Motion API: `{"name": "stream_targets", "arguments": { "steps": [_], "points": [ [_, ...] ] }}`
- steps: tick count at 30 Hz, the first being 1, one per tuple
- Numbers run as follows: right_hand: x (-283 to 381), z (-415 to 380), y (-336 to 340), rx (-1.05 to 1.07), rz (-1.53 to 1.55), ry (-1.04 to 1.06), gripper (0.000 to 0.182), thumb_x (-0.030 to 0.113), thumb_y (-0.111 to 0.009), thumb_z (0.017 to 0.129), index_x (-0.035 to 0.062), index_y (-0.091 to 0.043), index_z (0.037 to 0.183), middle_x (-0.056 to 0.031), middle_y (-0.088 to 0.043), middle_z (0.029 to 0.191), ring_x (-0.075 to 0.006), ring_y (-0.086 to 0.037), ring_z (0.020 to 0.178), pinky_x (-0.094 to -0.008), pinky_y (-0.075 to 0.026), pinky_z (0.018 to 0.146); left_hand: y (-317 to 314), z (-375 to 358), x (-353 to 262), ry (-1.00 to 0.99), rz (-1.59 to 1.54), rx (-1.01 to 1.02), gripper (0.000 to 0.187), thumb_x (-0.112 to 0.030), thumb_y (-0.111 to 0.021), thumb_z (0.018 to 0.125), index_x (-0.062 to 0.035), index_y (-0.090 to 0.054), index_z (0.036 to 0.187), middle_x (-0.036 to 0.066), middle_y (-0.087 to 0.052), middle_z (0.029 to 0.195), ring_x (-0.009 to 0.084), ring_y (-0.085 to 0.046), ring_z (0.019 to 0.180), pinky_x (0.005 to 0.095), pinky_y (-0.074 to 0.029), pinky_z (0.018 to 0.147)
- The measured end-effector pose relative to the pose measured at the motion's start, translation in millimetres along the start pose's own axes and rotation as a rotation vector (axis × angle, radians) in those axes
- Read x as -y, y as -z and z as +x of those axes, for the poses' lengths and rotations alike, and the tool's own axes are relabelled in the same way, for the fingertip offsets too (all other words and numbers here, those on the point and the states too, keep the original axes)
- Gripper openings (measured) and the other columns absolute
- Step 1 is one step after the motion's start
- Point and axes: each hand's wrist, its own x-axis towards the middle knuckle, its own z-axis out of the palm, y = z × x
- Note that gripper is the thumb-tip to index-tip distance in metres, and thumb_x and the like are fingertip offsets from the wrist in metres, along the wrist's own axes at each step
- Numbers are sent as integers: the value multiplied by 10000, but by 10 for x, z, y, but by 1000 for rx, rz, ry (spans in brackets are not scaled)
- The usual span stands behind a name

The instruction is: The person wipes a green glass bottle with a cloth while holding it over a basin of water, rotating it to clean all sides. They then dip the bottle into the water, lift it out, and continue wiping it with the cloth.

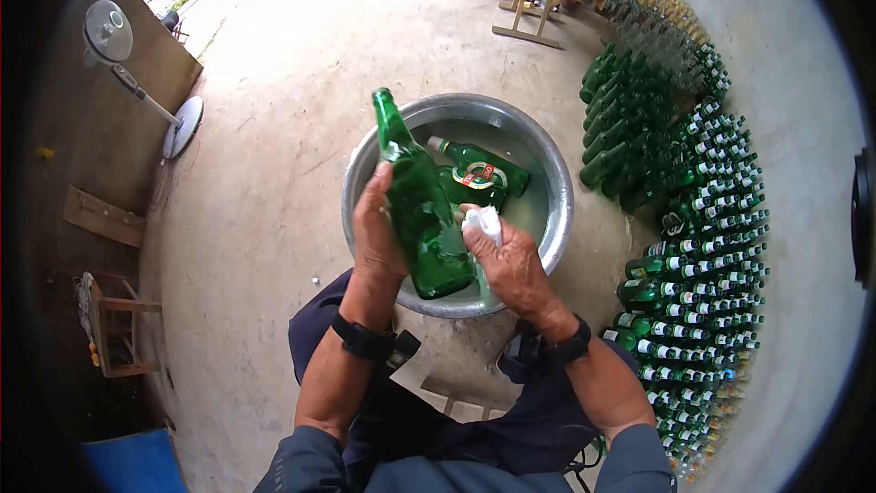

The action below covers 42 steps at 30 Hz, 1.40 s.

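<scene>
Here your left hand (379, 233) is wrapped around the body of a green glass bottle (418, 201), grip closed on its left side, holding it tilted over the near rim of the metal basin (557, 183) with the neck pointing up and far-left. Your right hand (511, 265) presses a crumpled white cloth (484, 222) against the bottle's right side, fingers pinched shut on the cloth. Judge the bottle as stiff, breakable and likely slick, since it looks wet and glossy; hold the wide body rather than the thin neck, and keep it over the basin. It is dark green, see-through, with no label showing on the side you see. In the basin lies another green bottle (479, 169) with a red and white label, on its side. To the right, rows of bottles (703, 246) lie stacked on the concrete floor (274, 155). Far off, a person sits on a wooden stool (525, 18)
</scene>
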Motion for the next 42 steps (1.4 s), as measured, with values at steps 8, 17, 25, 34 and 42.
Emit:
{"name": "stream_targets", "arguments": {
  "steps": [8, 17, 25, 34, 42],
  "points": [
    [-225, 268, 341, -133, 13, -260, 378, 344, -575, 1047, -11, -671, 1136, -70, -733, 954, -105, -673, 729, -262, -530, 538, 206, -24, -366, -169, -100, -75, 496, -506, -554, 990, -49, -655, 1154, 177, -720, 1011, 298, -724, 866, 446, -616, 749],
    [-568, 487, 464, -119, -273, -266, 416, 388, -578, 1036, -12, -689, 1043, -81, -715, 816, -117, -680, 680, -289, -537, 525, 301, -147, -537, -136, -234, -130, 395, -396, -631, 950, -36, -665, 1108, 184, -720, 945, 312, -711, 829, 432, -605, 774],
    [-589, 587, 492, -87, -249, -289, 438, 417, -584, 1020, -11, -678, 1027, -58, -695, 812, -121, -661, 639, -290, -523, 498, 441, -181, -666, -117, -271, -74, 475, -433, -613, 955, 4, -648, 1136, 222, -704, 1027, 347, -721, 898, 492, -618, 803],
    [-636, 572, 459, -76, -286, -324, 422, 393, -593, 1019, -14, -690, 961, -76, -699, 774, -145, -674, 629, -317, -529, 525, 512, -184, -688, -121, -292, -109, 516, -448, -619, 945, 17, -629, 1169, 235, -697, 1060, 360, -715, 934, 503, -609, 820],
    [-852, 596, 502, -4, -428, -232, 422, 370, -587, 1005, -18, -673, 866, -122, -668, 671, -227, -687, 618, -393, -527, 620, 477, -168, -668, -99, -317, -101, 500, -439, -609, 947, 16, -639, 1155, 234, -700, 1051, 360, -717, 922, 501, -608, 814]
  ]
}}
